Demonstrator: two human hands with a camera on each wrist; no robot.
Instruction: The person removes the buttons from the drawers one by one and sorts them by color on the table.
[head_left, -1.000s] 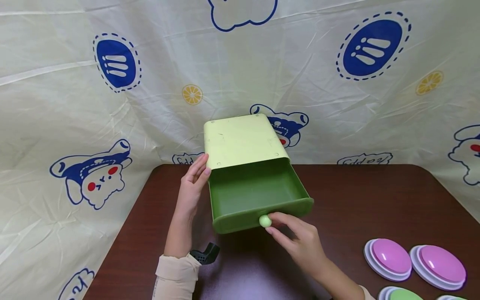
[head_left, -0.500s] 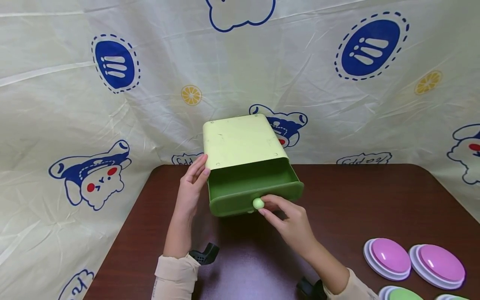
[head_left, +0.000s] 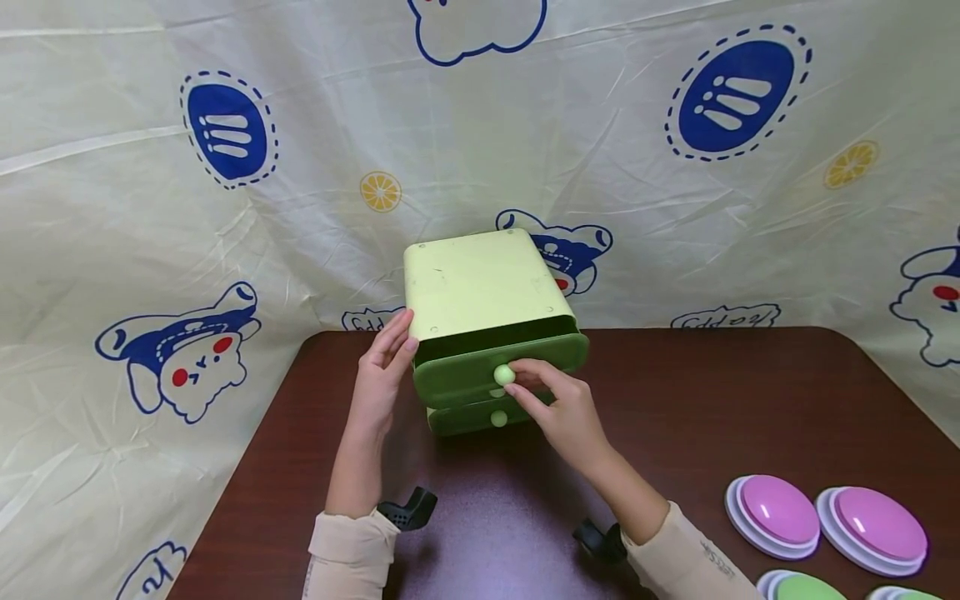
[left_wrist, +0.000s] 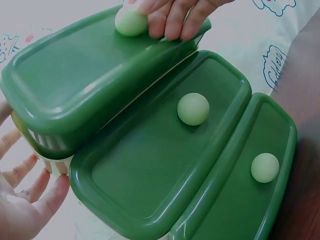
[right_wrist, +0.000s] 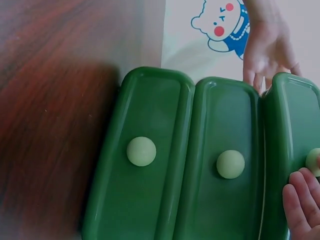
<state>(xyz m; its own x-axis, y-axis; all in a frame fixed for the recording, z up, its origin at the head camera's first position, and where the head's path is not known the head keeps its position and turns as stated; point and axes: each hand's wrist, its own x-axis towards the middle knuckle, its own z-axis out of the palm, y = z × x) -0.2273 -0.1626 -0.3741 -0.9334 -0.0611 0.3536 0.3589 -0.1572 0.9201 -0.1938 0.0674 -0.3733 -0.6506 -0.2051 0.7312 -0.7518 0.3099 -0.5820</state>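
Note:
A small drawer cabinet with a pale yellow-green top (head_left: 487, 279) stands at the back of the table. Its green top drawer (head_left: 457, 374) juts out a little, leaving a narrow dark gap behind the front. With thumb and fingers, my right hand (head_left: 564, 412) pinches the round light-green knob (head_left: 505, 375) of that drawer. My left hand (head_left: 381, 375) rests against the cabinet's left side near the front corner, fingers extended. Below, the middle drawer (left_wrist: 145, 160) and bottom drawer (left_wrist: 232, 200) sit flush, each with a round knob, as the left wrist view shows.
On the dark brown table (head_left: 712, 400), pink domed buttons (head_left: 783, 510) with white bases stand at the right. Green ones (head_left: 806, 588) are cut off by the lower frame edge. A printed cloth (head_left: 315, 150) hangs behind the table, close to the cabinet's back.
The top drawer has slid back into the cabinet from well pulled out to nearly in, my right hand moving with its knob. The lower drawer front has come into view. My left hand stays put.

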